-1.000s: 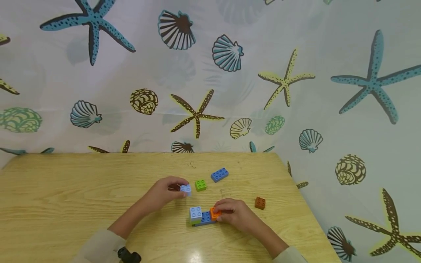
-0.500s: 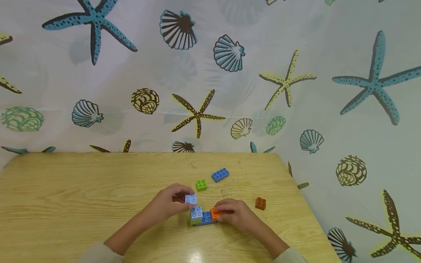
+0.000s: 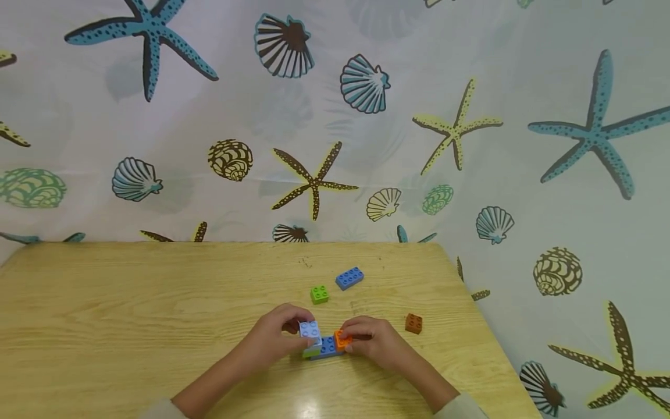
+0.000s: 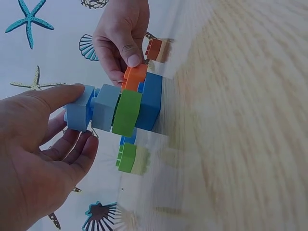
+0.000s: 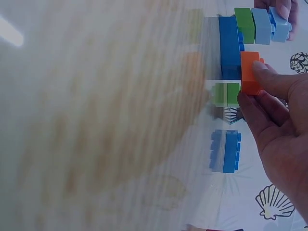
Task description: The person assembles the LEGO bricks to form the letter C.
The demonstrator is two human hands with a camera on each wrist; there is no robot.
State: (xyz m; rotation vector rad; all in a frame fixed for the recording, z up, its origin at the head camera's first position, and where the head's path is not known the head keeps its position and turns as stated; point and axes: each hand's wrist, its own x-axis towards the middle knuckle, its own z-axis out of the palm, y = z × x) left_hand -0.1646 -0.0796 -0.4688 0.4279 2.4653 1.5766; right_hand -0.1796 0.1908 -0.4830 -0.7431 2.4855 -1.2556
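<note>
My left hand (image 3: 277,337) pinches a light blue brick (image 4: 78,113) between thumb and fingers. It sits right over a second light blue brick (image 4: 105,108), whose studs show in the narrow gap between them. Under that comes a green brick (image 4: 127,113), standing on the left end of a long blue brick (image 3: 328,347) that lies on the table. At the long brick's other end, my right hand (image 3: 379,344) grips an orange brick (image 5: 250,73), thumb on one side and fingers on the other.
Behind the stack, a loose green brick (image 3: 320,294) and a blue brick (image 3: 349,278) lie on the wooden table (image 3: 131,302). A brown brick (image 3: 413,323) is off to the right. Patterned cloth (image 3: 235,116) hangs along the table's back and right edges.
The left hand has brought its light blue brick toward the person and slightly right, from beside the loose green brick to over the stack. The right hand stays on the orange brick.
</note>
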